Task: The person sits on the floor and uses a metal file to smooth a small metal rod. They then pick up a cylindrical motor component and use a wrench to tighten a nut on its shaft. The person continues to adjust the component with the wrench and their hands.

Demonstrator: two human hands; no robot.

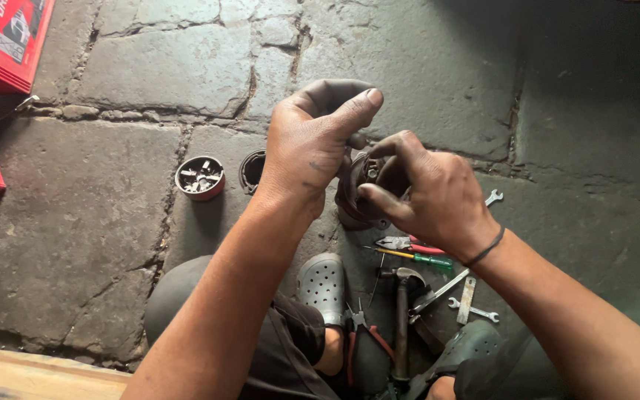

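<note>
My left hand (312,141) and my right hand (427,192) meet over a dark, greasy round metal part (361,185), held up above the stone floor. The left hand covers the part's left side with the thumb raised. From the right, the right hand's fingers curl over its top and front. Most of the part is hidden behind the fingers. Both hands are smeared with black grease.
Tools lie on the stone floor between my feet: a hammer (401,311), red-handled pliers (364,337), a green-handled screwdriver (416,258), several spanners (474,310). A small red tin of small metal bits (200,178) and a dark ring (250,170) sit left. Red boxes (5,41) are at far left.
</note>
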